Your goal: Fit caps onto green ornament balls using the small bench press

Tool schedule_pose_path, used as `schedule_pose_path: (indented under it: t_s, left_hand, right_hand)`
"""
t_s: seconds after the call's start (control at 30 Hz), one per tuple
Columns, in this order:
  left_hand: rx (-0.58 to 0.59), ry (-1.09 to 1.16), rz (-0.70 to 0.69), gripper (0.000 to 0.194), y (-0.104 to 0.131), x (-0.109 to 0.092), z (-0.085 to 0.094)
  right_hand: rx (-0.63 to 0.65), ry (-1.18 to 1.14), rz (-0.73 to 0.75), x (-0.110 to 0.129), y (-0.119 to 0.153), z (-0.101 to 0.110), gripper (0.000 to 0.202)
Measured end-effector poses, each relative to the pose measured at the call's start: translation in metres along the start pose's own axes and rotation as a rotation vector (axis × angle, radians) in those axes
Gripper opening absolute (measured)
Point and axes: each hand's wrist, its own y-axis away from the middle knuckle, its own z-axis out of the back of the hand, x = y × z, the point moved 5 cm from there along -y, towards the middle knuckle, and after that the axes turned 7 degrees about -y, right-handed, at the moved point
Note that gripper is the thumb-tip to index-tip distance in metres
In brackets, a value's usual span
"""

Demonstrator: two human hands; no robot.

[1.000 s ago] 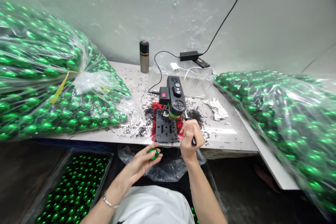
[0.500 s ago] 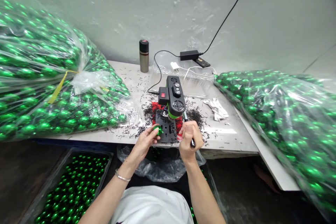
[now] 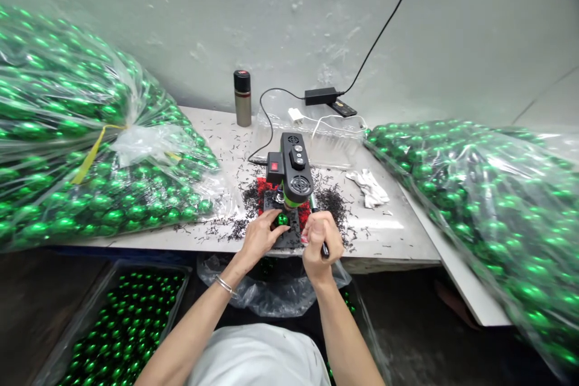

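In my left hand [image 3: 263,233] is a shiny green ball [image 3: 282,219], held between thumb and fingers just under the head of a small black bench drill press [image 3: 296,163]. The ball is over the dark base plate [image 3: 289,240], partly covered by my fingers. My right hand [image 3: 322,242] is wrapped round the black-gripped lever [image 3: 325,249] at the machine's right side. Red material [image 3: 304,212] shows beneath the base, with many small black bits [image 3: 332,205] scattered round it.
Big clear bags of green balls lie at the left [image 3: 149,193] and right [image 3: 474,193]. A crate of green balls [image 3: 126,313] stands below the table at left. Behind the machine are a flask [image 3: 243,99], a power adapter [image 3: 322,95] and a plastic tray [image 3: 335,154]; white gloves [image 3: 368,187] lie right.
My left hand has moved right and forward, bringing the green ball from the plate's left edge to beneath the machine's head. My right hand keeps its hold on the lever.
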Motion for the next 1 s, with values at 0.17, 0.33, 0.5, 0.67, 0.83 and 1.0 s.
schedule_pose_path:
  t_s: [0.17,0.33,0.5,0.67,0.83,1.0]
  left_hand:
    - [-0.094,-0.034,-0.049,0.034,0.001,0.002,-0.006]
    - [-0.143,-0.038,-0.065,0.034,0.003,0.010,-0.013]
    - [-0.157,-0.038,-0.075,0.034,0.004,0.014,-0.014]
    - [-0.148,-0.029,-0.068,0.034,0.004,0.013,-0.015]
    - [-0.149,-0.025,-0.057,0.033,0.004,0.013,-0.015]
    - [-0.136,-0.033,-0.074,0.033,0.003,0.011,-0.014]
  right_hand:
    - [0.017,-0.012,0.019,-0.003,0.003,0.001,0.032]
    - [0.050,-0.032,0.118,-0.013,0.013,0.002,0.030]
    - [0.086,0.011,0.228,-0.029,0.030,0.001,0.029]
    - [0.045,0.017,0.222,-0.043,0.042,0.000,0.031]
    - [0.004,0.008,0.224,-0.048,0.046,-0.002,0.032]
    - [0.109,0.047,0.300,-0.046,0.046,-0.005,0.029]
